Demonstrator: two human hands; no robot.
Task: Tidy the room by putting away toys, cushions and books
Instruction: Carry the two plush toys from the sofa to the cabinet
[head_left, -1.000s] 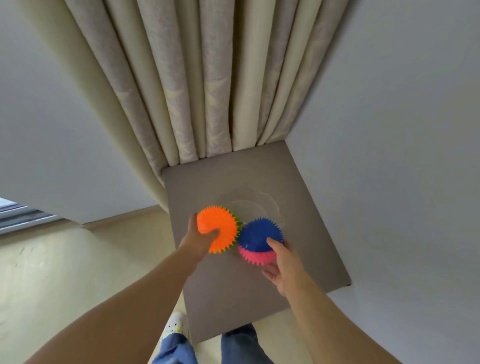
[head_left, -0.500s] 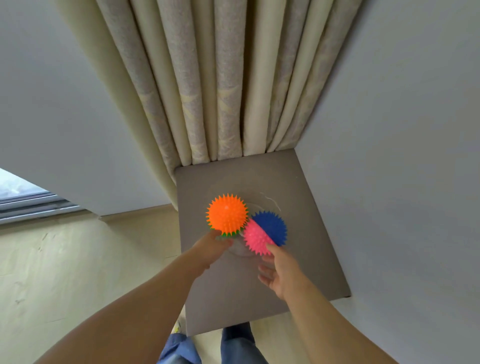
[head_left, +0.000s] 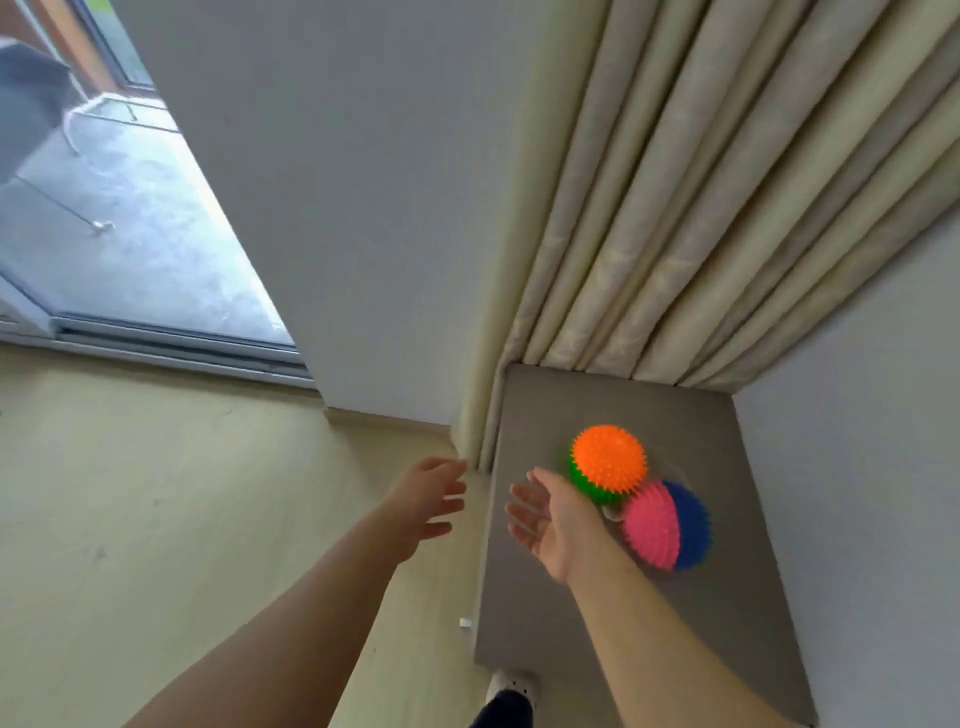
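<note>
Two spiky toy balls lie side by side on a grey table top (head_left: 597, 613) in the corner. The orange and green ball (head_left: 609, 462) is nearer the curtain, and the pink and blue ball (head_left: 667, 525) touches it on the right. A clear dish seems to sit under them, barely visible. My right hand (head_left: 545, 512) hovers just left of the balls with fingers spread, holding nothing. My left hand (head_left: 423, 501) is out over the floor, left of the table edge, fingers relaxed and empty.
Cream curtains (head_left: 675, 234) hang down to the table's back edge. White walls close in on the right and behind. A glass door (head_left: 119, 223) onto a balcony is at the left. Pale floor (head_left: 182, 519) lies left of the table; my shoe (head_left: 511, 686) shows below.
Both hands have let go of the balls and drawn back to the left. The balls now rest on the table. My head has turned left, bringing the balcony door into view.
</note>
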